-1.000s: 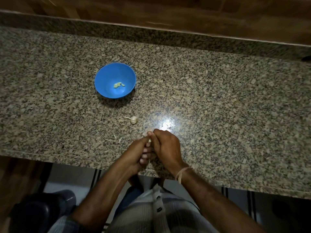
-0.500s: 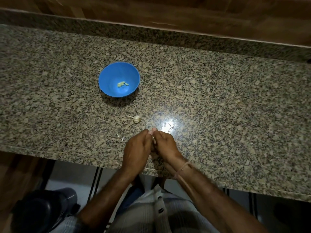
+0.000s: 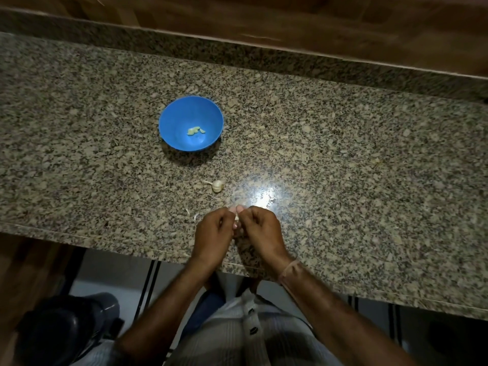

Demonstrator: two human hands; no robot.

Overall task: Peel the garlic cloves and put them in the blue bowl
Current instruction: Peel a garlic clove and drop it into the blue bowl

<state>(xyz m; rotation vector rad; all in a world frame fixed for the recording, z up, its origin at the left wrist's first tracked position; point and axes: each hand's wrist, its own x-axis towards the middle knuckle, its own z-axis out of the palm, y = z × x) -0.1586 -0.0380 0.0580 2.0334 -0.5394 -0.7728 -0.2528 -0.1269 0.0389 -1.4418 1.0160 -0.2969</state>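
Speckled granite counter (image 3: 343, 154), wooden wall (image 3: 317, 17), dark container (image 3: 66, 328)

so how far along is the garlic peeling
Done: a few peeled cloves lie in the blue bowl. In hand: the left hand and right hand pinch one clove between them above the counter, with skin scraps beside them. Left: that clove has to reach the bowl, and the garlic bulb piece lying between bowl and hands looks unpeeled.
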